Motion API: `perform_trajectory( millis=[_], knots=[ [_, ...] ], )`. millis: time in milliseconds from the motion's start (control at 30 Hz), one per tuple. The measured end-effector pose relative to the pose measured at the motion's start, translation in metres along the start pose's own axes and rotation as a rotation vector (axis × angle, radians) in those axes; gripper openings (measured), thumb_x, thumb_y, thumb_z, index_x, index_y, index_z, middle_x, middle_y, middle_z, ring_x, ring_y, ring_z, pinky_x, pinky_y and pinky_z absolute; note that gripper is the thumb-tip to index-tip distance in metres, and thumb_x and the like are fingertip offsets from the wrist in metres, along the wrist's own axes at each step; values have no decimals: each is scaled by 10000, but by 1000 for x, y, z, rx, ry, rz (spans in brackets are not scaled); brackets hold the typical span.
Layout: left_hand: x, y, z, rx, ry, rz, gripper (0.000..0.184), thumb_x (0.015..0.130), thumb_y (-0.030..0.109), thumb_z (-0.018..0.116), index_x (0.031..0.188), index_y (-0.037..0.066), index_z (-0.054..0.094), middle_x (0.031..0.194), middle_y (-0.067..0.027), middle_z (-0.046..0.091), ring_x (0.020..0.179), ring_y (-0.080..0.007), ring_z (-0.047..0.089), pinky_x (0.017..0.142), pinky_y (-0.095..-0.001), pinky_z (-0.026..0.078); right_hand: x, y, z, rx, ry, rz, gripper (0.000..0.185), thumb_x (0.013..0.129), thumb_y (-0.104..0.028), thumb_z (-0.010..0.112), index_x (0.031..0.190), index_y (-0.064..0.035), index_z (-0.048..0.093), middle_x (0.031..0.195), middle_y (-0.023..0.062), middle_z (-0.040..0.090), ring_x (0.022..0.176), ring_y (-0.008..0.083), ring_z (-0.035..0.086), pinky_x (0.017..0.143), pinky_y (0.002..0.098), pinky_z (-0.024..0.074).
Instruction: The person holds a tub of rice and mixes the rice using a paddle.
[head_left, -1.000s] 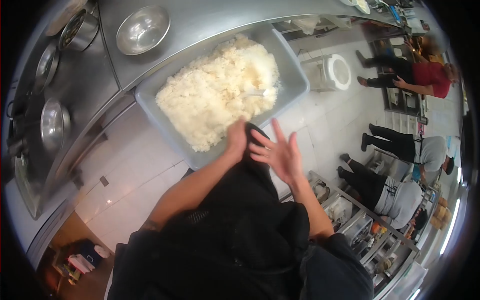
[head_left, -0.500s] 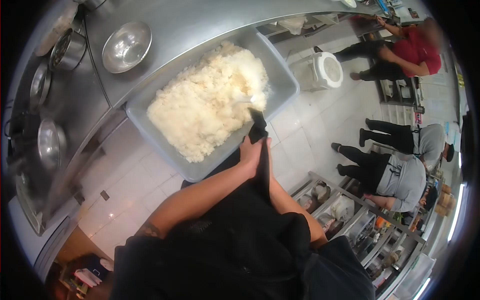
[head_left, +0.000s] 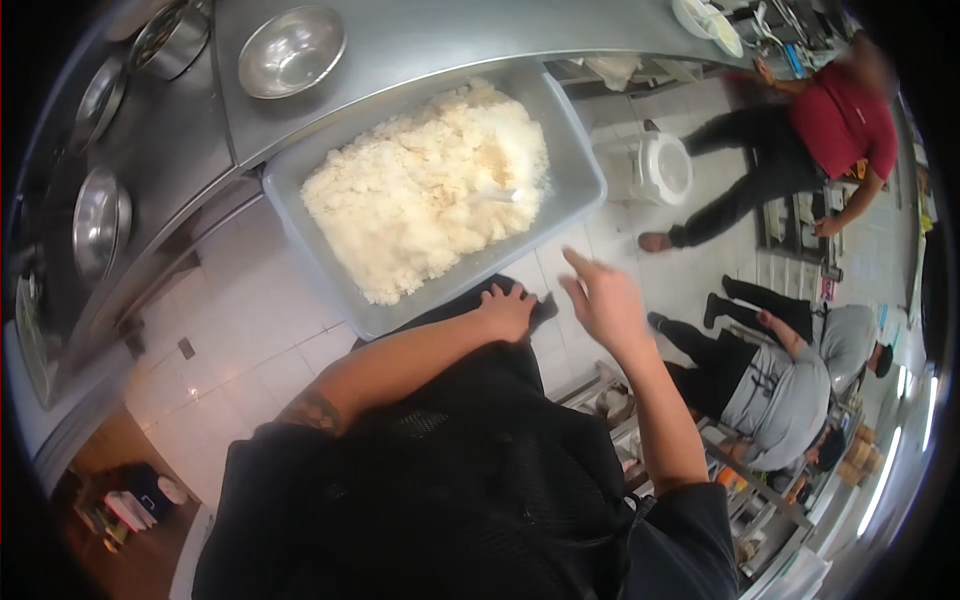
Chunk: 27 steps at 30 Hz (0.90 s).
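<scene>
A large grey plastic tub [head_left: 585,190] heaped with white rice [head_left: 420,190] stands in front of me. Something white and smooth [head_left: 497,194], perhaps a scoop handle, pokes out of the rice near its right side. My left hand [head_left: 508,312] rests with spread fingers on the black apron [head_left: 535,315] at my front, just below the tub's near edge. To the right of it, my right hand [head_left: 608,305] is raised in the air, index finger extended and nothing visible in it.
Along the far side runs a steel counter [head_left: 400,40] with a metal bowl [head_left: 292,52], a second bowl [head_left: 100,225] and a pot [head_left: 172,40]. A white lidded bucket [head_left: 662,168] stands on the tiled floor. A person in red [head_left: 845,120] and others in grey [head_left: 775,400] are on the right.
Both hands were together on a bunched fold of the black apron. The right hand has let go and moved right; the left has flattened onto the cloth. The person in red has shifted position.
</scene>
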<state>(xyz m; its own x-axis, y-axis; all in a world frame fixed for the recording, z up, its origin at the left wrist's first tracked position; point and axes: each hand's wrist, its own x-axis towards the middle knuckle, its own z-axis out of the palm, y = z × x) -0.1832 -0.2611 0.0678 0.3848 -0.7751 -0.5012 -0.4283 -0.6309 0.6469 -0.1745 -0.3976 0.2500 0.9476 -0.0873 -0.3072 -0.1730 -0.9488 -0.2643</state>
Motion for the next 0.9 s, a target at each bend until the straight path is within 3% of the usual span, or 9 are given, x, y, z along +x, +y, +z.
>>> perform_trajectory(
  millis=[33, 167, 267, 367, 500, 600, 700, 833, 900],
  knots=[
    [5, 0, -12, -30, -201, 32, 545, 940, 261, 559, 1468, 158, 473, 1514, -228, 396, 1337, -597, 377, 1050, -709, 312, 28, -3, 5, -68, 142, -166, 410, 868, -205, 711, 1259, -94, 659, 903, 158, 689, 821, 329, 673, 728, 442, 536],
    [-3, -14, -54, 149, -139, 140, 374, 975, 296, 530, 1267, 102, 660, 1296, -189, 625, 1208, -437, 584, 1009, -564, 438, 141, -28, 73, -545, 126, -483, 294, 903, -166, 622, 1186, -106, 673, 1041, 118, 682, 893, 303, 687, 717, 411, 553],
    [-34, -53, -84, -378, 177, 83, 269, 964, 236, 589, 1076, 32, 724, 1049, -154, 726, 993, -341, 686, 910, -420, 521, 187, 8, 145, -598, -329, -358, 257, 923, -144, 573, 1157, -97, 669, 1074, 143, 679, 943, 325, 702, 734, 438, 566],
    [-76, -135, -76, -830, 654, -171, 218, 966, 136, 634, 1138, 11, 685, 1089, -149, 712, 1018, -227, 667, 921, -350, 510, 172, 49, 123, -378, -333, -214, 238, 936, -141, 565, 1144, -88, 668, 1036, 196, 678, 937, 359, 708, 780, 473, 572],
    [-141, -205, -76, -252, 1256, -805, 512, 918, 145, 655, 1376, -29, 507, 1350, -254, 554, 1255, -407, 533, 1091, -454, 403, 148, 45, 64, -417, -425, -268, 286, 968, -191, 557, 1211, -82, 660, 997, 231, 687, 951, 357, 701, 769, 465, 568],
    [-131, -251, -55, -721, 1232, -739, 728, 907, 110, 638, 1523, -44, 281, 1439, -298, 453, 1313, -442, 479, 1123, -478, 371, 151, 33, 11, -320, -342, -366, 344, 976, -236, 564, 1262, -69, 655, 851, 204, 697, 802, 297, 715, 691, 439, 552],
    [-113, -249, -63, -753, 1153, -829, 849, 895, 65, 599, 1580, -13, 103, 1492, -330, 363, 1353, -458, 436, 1135, -488, 362, 187, 14, 2, 142, -723, 49, 337, 963, -267, 573, 1124, 7, 685, 538, 50, 520, 473, 164, 531, 478, 351, 437],
    [-112, -242, -74, -774, 1098, -942, 822, 891, 40, 560, 1574, -16, 105, 1484, -340, 355, 1349, -474, 428, 1123, -496, 375, 226, 3, 108, 819, -658, 716, 258, 980, -276, 570, 886, -37, 586, 655, 35, 455, 535, 136, 461, 402, 311, 300],
    [-115, -249, -67, -753, 1088, -882, 815, 891, 37, 543, 1571, -11, 97, 1478, -354, 342, 1327, -495, 438, 1106, -506, 390, 233, -2, 159, 821, -594, 684, 246, 966, -248, 573, 969, -1, 583, 802, 133, 587, 664, 195, 589, 450, 356, 404]
  ],
)
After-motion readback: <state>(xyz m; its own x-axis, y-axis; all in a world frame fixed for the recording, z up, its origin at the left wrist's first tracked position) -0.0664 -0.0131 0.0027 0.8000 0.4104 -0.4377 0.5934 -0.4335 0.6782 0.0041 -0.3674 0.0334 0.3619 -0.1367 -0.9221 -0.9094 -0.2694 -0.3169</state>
